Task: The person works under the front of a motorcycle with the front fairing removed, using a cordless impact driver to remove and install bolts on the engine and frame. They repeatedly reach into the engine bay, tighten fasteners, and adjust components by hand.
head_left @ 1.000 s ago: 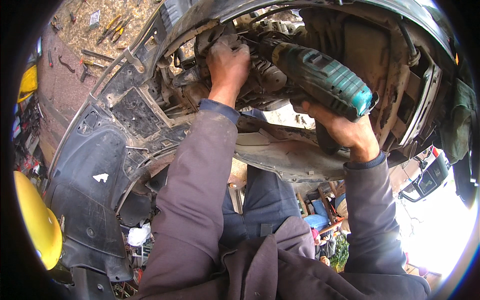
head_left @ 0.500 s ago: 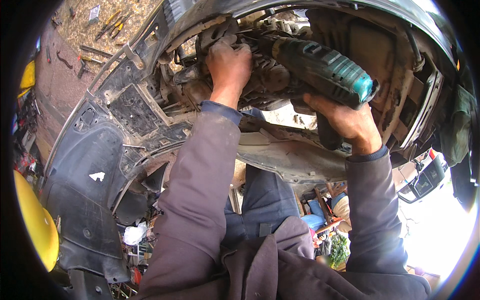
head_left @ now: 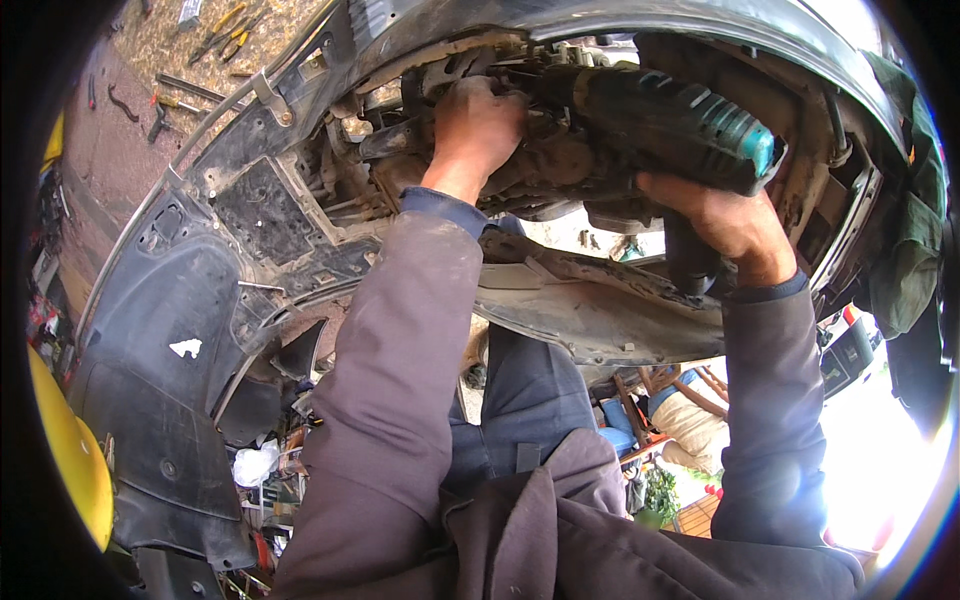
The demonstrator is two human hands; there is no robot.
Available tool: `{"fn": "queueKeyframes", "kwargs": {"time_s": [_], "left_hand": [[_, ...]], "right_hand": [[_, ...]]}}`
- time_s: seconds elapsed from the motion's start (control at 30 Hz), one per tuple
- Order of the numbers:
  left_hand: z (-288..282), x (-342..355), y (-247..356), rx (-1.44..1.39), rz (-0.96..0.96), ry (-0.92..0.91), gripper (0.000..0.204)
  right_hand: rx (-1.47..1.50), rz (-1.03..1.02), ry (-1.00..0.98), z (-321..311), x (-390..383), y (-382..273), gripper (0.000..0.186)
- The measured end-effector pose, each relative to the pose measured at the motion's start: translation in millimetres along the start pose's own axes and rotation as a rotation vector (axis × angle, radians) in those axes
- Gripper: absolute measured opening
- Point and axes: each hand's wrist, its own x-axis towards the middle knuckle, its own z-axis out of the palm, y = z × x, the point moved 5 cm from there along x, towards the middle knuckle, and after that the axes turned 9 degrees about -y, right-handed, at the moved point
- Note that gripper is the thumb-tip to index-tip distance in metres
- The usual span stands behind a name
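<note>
My right hand (head_left: 722, 222) is wrapped round the handle of a black and teal cordless drill (head_left: 690, 125). The drill lies across the car's opened underside, its nose pointing left into the dark parts (head_left: 560, 155). My left hand (head_left: 478, 128) is closed just left of that nose, deep among the dusty metal parts. Its fingertips and whatever they grip are hidden. Where the drill's tip meets the parts is too dark to make out.
A loosened black plastic liner (head_left: 165, 370) hangs at the left, and a curved panel edge (head_left: 590, 310) runs below my hands. Pliers (head_left: 235, 35) and other tools lie on the ground at the upper left. A yellow object (head_left: 70, 450) stands at the far left.
Both hands and the drill appear slightly farther right, and the drill's body is darker in shadow. My right hand still grips the drill.
</note>
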Motion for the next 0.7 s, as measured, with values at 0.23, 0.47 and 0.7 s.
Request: {"fn": "queueKeyframes", "kwargs": {"time_s": [0.23,0.47,0.7], "left_hand": [[-1.7,-2.8,1.5,0.005,-0.031,0.013,0.035],[-2.1,0.4,3.5,0.037,-0.016,-0.017,0.035],[-1.0,2.3,3.4,0.053,-0.008,0.008,0.034]], "right_hand": [[-0.070,0.140,-0.036,-8.2,4.7,-0.8,0.040],[-0.127,0.091,-0.076,-3.7,6.2,-8.4,0.042],[-0.180,0.064,-0.040,-4.8,7.8,-9.5,0.039]]}}
